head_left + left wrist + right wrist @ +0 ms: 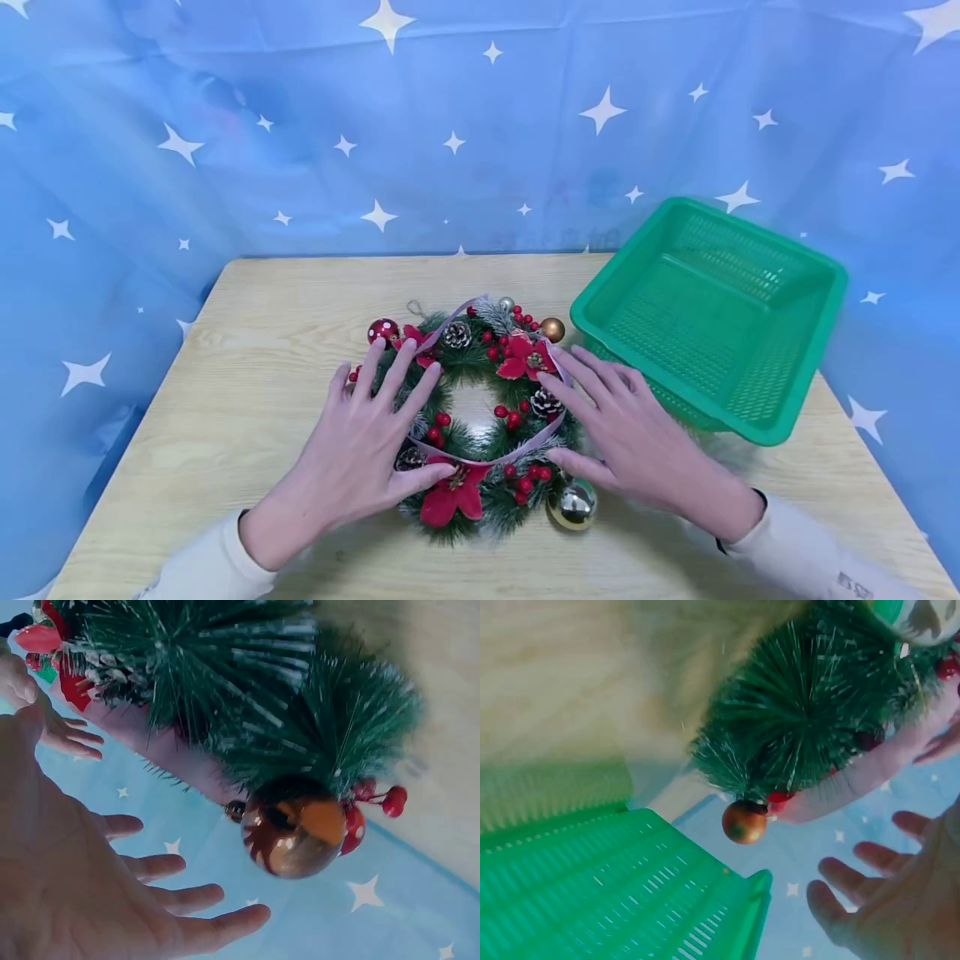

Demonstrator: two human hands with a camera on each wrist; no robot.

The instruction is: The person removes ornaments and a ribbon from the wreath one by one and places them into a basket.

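A Christmas wreath [465,362] of green needles lies on the table, with red poinsettias, berries, pinecones and shiny balls. A pale pink ribbon [517,452] runs in a wide loop over it. My left hand [352,450] spreads over the wreath's left side, fingers straight, thumb by the lower poinsettia [455,492]. On the other side, my right hand [637,442] extends its fingers to the ribbon and the right poinsettia [528,357]. In the left wrist view a copper ball [292,827] hangs beyond the fingertips. Neither hand grips anything.
A green plastic basket [592,321] stands at the right, close beside the wreath and my right hand. Light wood tabletop [247,375] extends left of the wreath. Behind the table hangs a blue curtain [450,100] with white stars.
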